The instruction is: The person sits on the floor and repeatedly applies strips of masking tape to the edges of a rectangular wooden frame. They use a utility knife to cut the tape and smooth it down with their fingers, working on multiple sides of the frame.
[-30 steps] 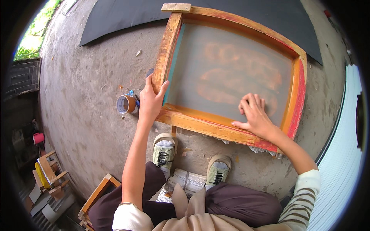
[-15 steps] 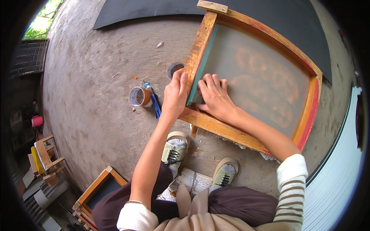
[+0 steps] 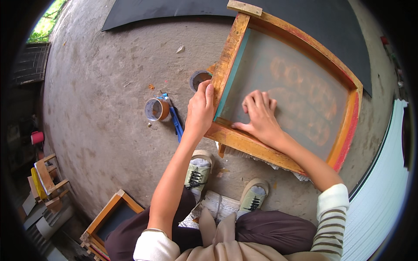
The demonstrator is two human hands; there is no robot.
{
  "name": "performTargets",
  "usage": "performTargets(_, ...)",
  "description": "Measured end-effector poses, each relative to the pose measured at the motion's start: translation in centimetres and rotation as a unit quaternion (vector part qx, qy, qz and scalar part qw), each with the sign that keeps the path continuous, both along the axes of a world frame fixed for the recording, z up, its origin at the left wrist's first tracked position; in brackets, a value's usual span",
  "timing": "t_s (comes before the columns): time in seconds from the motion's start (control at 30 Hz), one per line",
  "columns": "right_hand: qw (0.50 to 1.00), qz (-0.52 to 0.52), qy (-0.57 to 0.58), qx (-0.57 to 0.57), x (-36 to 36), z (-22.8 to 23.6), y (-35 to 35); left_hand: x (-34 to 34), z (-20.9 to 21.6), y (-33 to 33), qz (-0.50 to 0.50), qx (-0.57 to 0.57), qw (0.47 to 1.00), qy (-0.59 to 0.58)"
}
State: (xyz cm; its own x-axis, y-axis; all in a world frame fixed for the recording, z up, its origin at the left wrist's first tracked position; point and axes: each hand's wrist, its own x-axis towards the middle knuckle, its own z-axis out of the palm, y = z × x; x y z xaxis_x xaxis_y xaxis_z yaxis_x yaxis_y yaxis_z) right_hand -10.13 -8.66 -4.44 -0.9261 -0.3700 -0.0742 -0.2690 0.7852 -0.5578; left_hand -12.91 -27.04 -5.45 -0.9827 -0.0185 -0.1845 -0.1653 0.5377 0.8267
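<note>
A wooden screen-printing frame (image 3: 333, 52) with grey translucent mesh (image 3: 261, 65) fills the upper right, faint orange-brown shapes showing through. A teal strip (image 3: 231, 78) runs along the inside of its left bar. My left hand (image 3: 201, 106) is closed around that bar near the close corner, thumb on top. Over the mesh, my right hand (image 3: 263, 117) has its fingers bent and thumb apart, the thumb resting by the near bar's inner edge. Nothing shows in it. Left of the frame lie a tape roll (image 3: 164, 109), a blue utility knife (image 3: 176, 123) and another tape roll (image 3: 191, 81).
A black sheet (image 3: 165, 11) lies beyond the frame on the concrete floor (image 3: 100, 108). A smaller wooden frame (image 3: 102, 217) leans at lower left, near stacked wood (image 3: 52, 174). Pale stacked sheets (image 3: 379, 182) stand at right. My shoes (image 3: 198, 174) are just below the screen frame.
My right hand has slid to the right, away from the teal strip and along the near bar, its fingers lifting into a looser curl. My left hand keeps its hold on the frame.
</note>
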Motion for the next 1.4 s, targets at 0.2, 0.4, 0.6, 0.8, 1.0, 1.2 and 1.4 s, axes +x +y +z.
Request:
performTargets(0.2,0.997,0.023,0.070,0.014,-1.3,-1.3,-1.6,-0.3,-0.4,0.3,0.007,0.038,0.999,-0.028)
performTargets(0.4,0.988,-0.041,-0.124,-0.077,5.4,3.3,10.7,-0.3,-3.3,-1.5,0.027,0.090,0.991,-0.091)
performTargets(0.6,0.978,-0.188,-0.037,0.082,14.7,6.6,11.8,-0.7,-2.8,-1.2,0.021,0.061,0.994,-0.082)
performTargets(0.8,0.985,-0.138,0.065,0.078,10.5,3.3,2.8,-0.7,-1.3,-0.2,0.017,0.032,0.998,-0.053)
performTargets(1.0,0.980,-0.128,0.135,0.068,6.1,1.9,-5.9,-0.7,-0.7,0.0,0.016,0.007,0.997,-0.074)
performTargets(1.2,0.968,-0.180,0.172,0.042,5.7,0.7,-8.6,-0.6,-0.7,0.1,0.019,-0.014,0.998,-0.059)
performTargets(1.4,0.962,-0.202,0.185,0.014,7.1,1.0,-6.3,-0.8,-0.2,0.3,0.011,-0.054,0.997,-0.046)
